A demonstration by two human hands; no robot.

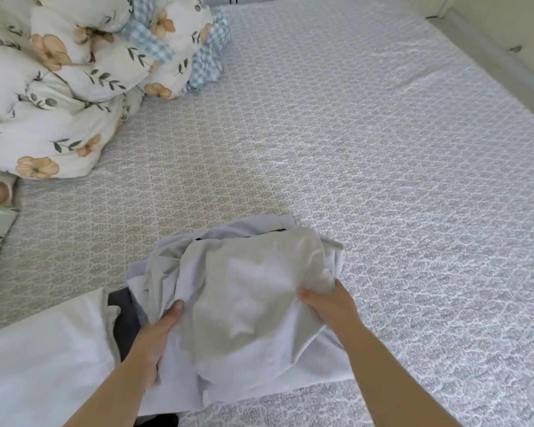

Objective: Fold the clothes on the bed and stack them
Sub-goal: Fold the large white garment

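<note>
You've got both hands on the pale grey garment [253, 291], bunched at the near-centre of the bed [383, 149]. L hand [158, 340] grips its near-left edge, thumb on top, fingers curled under the cloth. R hand [324, 303] pinches the right side, thumb over, fingers tucked beneath & hidden.

Garment sits directly between your hands, mostly just beyond the fingers, far end reaching toward the mid-bed. It's crumpled, so long axis is hard to call; best guess it runs near-to-far w/ a slight lean right. Can't tell collar from hem, so which way it points is unclear. A dark strip shows at the far edge, poss. another item underneath. Both hands abt equally near; R sits a bit farther up the cloth.

Left of it, touching: a white cloth [43, 359] lying flat, plus a dark grey piece [124, 315] wedged between the two. Floral duvet [59, 81] heaped at far left, well apart.

Judgement: fold not started on this piece; next move prob. needs a lift & shake toward the open area to the far right so you can find the edges.
</note>
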